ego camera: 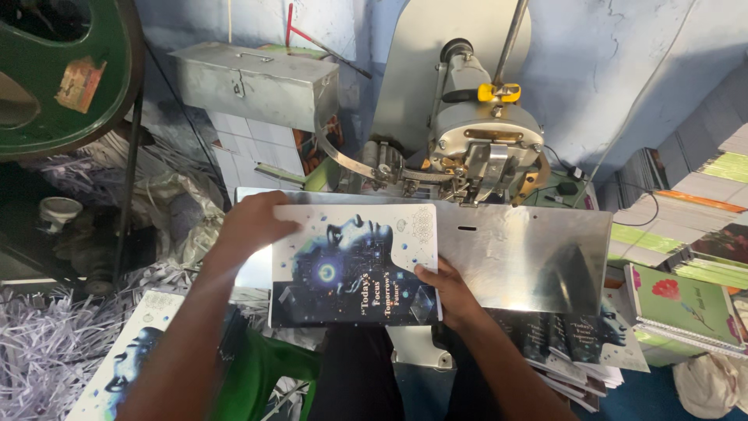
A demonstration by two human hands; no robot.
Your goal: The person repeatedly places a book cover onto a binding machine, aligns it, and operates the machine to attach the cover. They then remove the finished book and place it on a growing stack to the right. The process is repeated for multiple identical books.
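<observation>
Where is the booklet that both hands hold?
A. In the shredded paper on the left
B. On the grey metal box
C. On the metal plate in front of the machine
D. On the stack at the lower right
C: the booklet lies flat on the metal plate in front of the machine, with the left hand on its upper left corner and the right hand at its lower right edge.

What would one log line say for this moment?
left hand: on booklet's top-left corner | right hand: grips booklet's right edge | booklet: flat on metal plate
</observation>
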